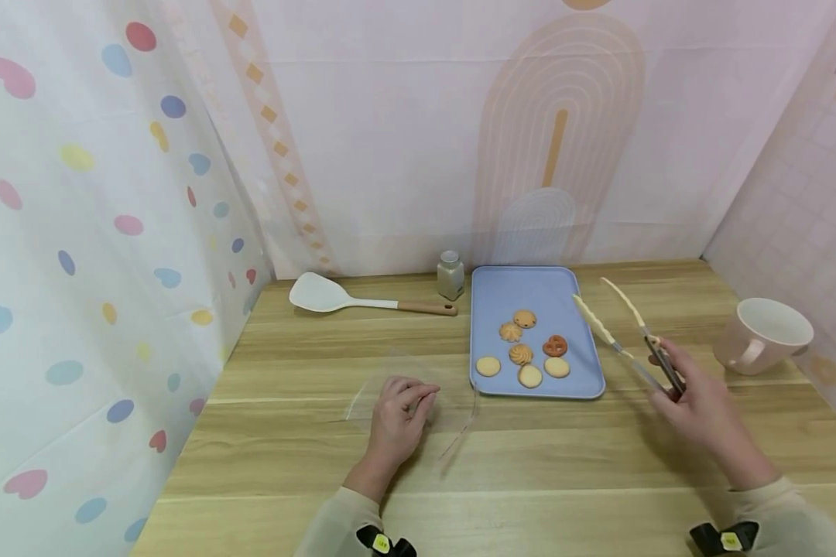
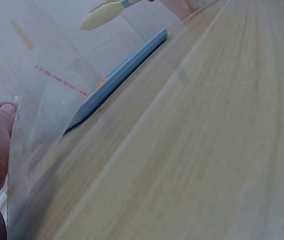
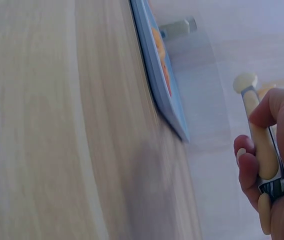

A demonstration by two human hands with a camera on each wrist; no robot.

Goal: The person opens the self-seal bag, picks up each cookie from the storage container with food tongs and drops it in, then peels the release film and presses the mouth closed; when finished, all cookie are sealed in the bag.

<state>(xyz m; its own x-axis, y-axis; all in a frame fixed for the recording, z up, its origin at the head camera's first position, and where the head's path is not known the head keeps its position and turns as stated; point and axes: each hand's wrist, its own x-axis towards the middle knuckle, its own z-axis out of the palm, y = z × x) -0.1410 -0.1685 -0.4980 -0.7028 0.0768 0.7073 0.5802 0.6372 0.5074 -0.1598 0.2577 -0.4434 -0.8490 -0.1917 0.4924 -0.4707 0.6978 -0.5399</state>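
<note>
A clear plastic bag (image 1: 451, 410) is pinched at its edge between the thumb and fingers of my left hand (image 1: 400, 414), low over the table. Red print shows on the bag's film (image 2: 42, 115) in the left wrist view. My right hand (image 1: 697, 394) grips a pair of tongs (image 1: 594, 319) by the handles, with the cream tips spread apart and nothing between them. The tongs point toward the right side of a blue tray (image 1: 578, 387). Several cookies lie on it, among them a pretzel-shaped one (image 1: 555, 346) and a swirled one (image 1: 521, 354).
A white spatula (image 1: 320, 294) with a wooden handle lies at the back left. Beside the tray stands a small glass jar (image 1: 450, 277). A pale pink mug (image 1: 762, 336) is at the far right. Printed curtains (image 1: 390, 155) rise behind the wooden table (image 1: 265, 464).
</note>
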